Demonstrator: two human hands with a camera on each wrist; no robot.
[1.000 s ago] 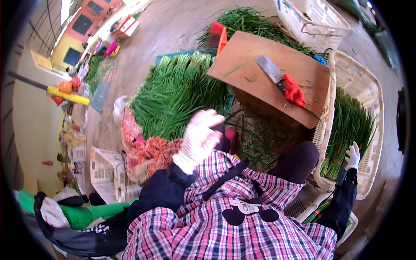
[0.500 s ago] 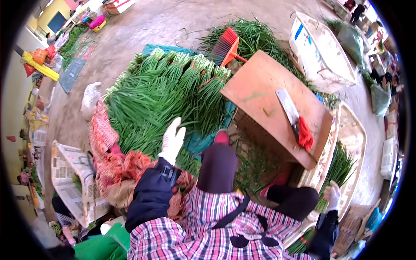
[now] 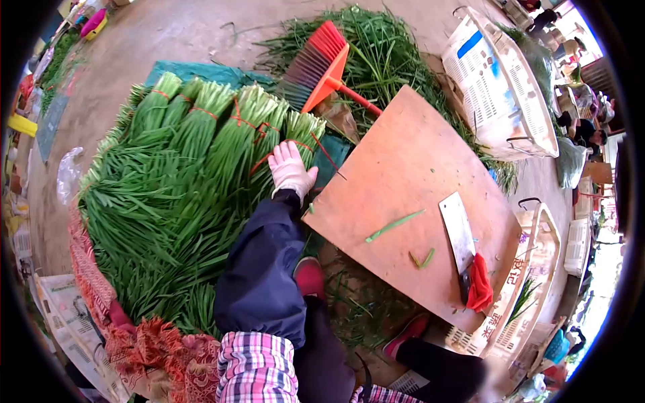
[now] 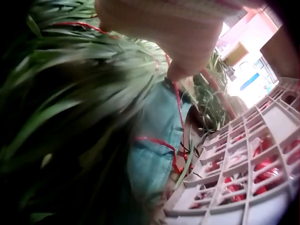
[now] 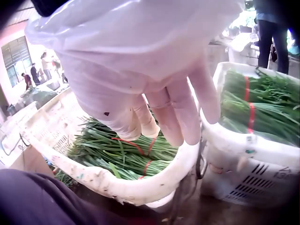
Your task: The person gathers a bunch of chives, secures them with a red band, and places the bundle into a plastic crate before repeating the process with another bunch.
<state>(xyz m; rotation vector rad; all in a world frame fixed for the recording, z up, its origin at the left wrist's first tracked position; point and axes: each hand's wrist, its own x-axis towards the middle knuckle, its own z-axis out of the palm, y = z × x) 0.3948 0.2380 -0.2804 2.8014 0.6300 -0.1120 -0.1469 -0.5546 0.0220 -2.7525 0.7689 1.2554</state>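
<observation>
The left hand (image 3: 292, 169), in a thin pale glove, lies spread on the cut ends of a tied green bundle (image 3: 304, 127) at the right end of a row. In the left wrist view that hand (image 4: 164, 35) is above the leaves and red ties (image 4: 178, 108). The gloved right hand (image 5: 145, 89) hangs with loosely extended fingers over a white crate (image 5: 126, 187) that holds tied bundles (image 5: 117, 145); nothing is in it. In the head view the right hand is at most a blur at the bottom edge.
A board (image 3: 403, 181) bears a cleaver (image 3: 457, 228) with a red-wrapped handle. Behind the bundles lie a red broom (image 3: 322, 67) and loose greens (image 3: 383, 60). White crates (image 3: 497, 87) stand at the right; a patterned cloth (image 3: 168, 356) lies at lower left.
The left hand has moved forward from above the leaves onto the bundle's tied end. The head view has shifted nearer to the bundles and board, and the right hand has dropped toward its bottom edge.
</observation>
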